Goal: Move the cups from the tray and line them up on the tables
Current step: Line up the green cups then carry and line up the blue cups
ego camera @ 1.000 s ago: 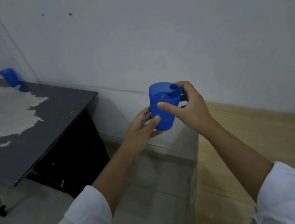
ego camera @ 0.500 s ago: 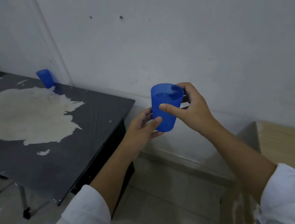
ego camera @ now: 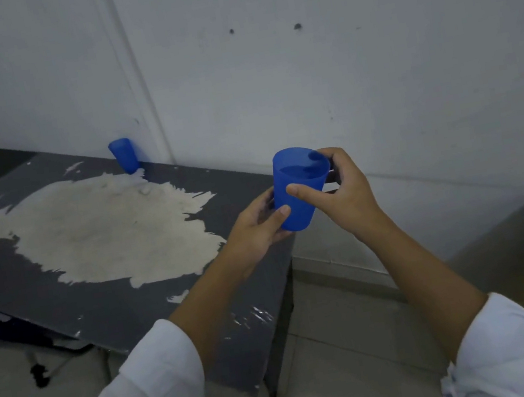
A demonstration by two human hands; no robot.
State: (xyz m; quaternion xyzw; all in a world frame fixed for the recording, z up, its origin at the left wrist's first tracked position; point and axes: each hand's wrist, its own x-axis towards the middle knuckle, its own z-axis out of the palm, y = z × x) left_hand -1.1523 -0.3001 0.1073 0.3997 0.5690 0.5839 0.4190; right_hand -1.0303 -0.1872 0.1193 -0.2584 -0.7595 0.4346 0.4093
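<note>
Head view: blue cup [ego camera: 297, 192] held in air over right end of table [ego camera: 98, 305], slightly tilted, seems to hold liquid [ego camera: 298, 173]. Left hand [ego camera: 258, 226] fingers curled round base, right hand [ego camera: 346, 191] gripping near rim. Far cup [ego camera: 124, 155] stands by wall [ego camera: 338, 81]. Risk: more tilt spills liquid; setdown near edge may topple cup.

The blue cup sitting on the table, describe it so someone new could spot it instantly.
Look at the dark table with the big pale worn patch. At its far edge, by the white wall, stands a small blue cup. Unlike the other blue cup, gripped by the left hand and right hand, it stands untouched.
</note>
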